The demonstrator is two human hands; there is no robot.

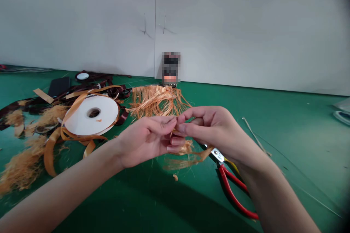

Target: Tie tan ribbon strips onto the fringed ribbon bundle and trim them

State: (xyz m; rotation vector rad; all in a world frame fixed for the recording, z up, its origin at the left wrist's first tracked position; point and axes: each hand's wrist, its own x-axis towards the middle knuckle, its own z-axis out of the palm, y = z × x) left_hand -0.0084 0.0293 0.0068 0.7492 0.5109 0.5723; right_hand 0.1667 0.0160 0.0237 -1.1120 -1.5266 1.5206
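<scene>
Before a grey wall, over a green table: pinching frayed orange ribbon with thumb and fingers of left hand and right hand, tips together, loose end trailing beneath. Just under the right hand, red-handled pliers; beyond both, orange fringe; to the left, a white spool.

Green table: spool, red-handled tool, frayed fibres.
</scene>
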